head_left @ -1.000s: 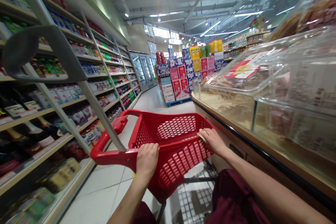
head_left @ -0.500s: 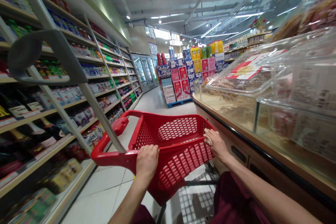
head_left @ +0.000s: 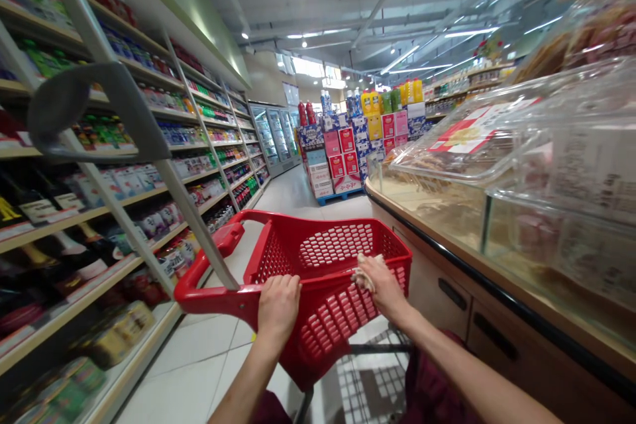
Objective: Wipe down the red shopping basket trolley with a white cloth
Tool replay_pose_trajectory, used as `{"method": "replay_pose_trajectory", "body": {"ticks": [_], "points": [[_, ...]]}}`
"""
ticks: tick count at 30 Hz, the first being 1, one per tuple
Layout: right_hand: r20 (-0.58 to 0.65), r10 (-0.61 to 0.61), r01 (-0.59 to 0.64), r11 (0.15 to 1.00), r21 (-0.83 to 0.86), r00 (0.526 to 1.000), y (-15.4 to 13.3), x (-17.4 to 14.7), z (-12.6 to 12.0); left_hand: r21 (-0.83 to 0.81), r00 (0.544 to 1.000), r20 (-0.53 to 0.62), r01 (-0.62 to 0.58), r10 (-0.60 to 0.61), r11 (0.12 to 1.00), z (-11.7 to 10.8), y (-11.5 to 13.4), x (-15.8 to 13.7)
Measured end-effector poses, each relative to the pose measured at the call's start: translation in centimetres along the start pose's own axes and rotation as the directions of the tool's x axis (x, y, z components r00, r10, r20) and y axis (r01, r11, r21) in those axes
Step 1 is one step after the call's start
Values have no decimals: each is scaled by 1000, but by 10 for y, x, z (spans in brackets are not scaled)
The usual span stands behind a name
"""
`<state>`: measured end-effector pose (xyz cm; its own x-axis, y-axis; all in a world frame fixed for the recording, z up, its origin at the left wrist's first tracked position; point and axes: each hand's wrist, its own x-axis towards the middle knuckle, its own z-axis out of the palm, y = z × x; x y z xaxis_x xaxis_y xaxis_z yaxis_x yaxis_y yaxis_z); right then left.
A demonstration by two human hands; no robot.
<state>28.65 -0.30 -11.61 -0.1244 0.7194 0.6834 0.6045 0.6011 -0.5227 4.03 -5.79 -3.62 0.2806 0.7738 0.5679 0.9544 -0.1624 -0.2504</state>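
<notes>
A red plastic shopping cart [head_left: 338, 298] with perforated sides stands sideways in front of me, its basket bare inside. My left hand [head_left: 279, 305] is closed over the near rim, close to the handle end. My right hand [head_left: 382, 285] is closed on a crumpled whitish cloth [head_left: 366, 271], which lies against the near rim around the middle of the basket. Part of the cloth is hidden under my fingers. A grey metal pole [head_left: 199, 225] with a dark grey looped holder [head_left: 99, 112] rises from the handle end on the left.
Shelves [head_left: 134, 195] of bottles and packets line the left side. At right stands a glass-edged display counter [head_left: 422, 218] with clear plastic food packs [head_left: 472, 126]. Stacked cartons [head_left: 342, 152] on a blue pallet [head_left: 340, 197] and glass-door fridges [head_left: 273, 132] are ahead.
My right hand with the cloth has slid left along the near rim, from the far right corner toward the middle. My left hand stays in place.
</notes>
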Motion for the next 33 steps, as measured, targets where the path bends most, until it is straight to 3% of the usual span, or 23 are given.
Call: {"method": "replay_pose_trajectory", "body": {"ticks": [2,4,6,9,13,16,20,23,26,28,30,33], "points": [[18,-3,0,992,124,1000,-16,5,-1,2,1000,-4,-6,6,1000,0,-2,-2],[-46,146,-136,973,186,988,-18,15,-18,-2,1000,-9,-14,14,1000,0,-4,-4],[-103,311,-299,947,117,945,-7,28,-40,-7,1000,-14,-13,13,1000,0,-5,-6],[-53,377,-380,919,-102,925,15,37,-59,-13,1000,-12,-2,2,1000,-1,-4,-6],[20,273,-257,927,-275,962,27,23,-42,-19,1000,-11,-7,7,1000,0,-5,-5],[47,214,-181,907,-379,976,18,9,-16,-27,1000,-22,-11,10,1000,0,-5,-5],[46,203,-166,896,-412,978,0,6,3,-36,1000,-26,-10,9,999,1,-7,-5],[177,59,-3,954,-301,983,7,11,-7,-43,1000,-27,-15,14,999,1,-9,-5],[274,-73,104,990,-99,959,37,13,-36,-46,999,-29,-23,22,999,1,-10,-5],[195,-1,17,996,-82,981,59,9,-56,-49,1000,-21,-25,24,998,0,-9,-6],[32,121,-117,987,-107,992,73,4,-64,-50,1000,-2,-18,18,999,-1,-7,-5],[-109,156,-158,987,-17,982,67,-1,-50,-40,1000,15,-4,4,999,-2,-5,-4]]}}
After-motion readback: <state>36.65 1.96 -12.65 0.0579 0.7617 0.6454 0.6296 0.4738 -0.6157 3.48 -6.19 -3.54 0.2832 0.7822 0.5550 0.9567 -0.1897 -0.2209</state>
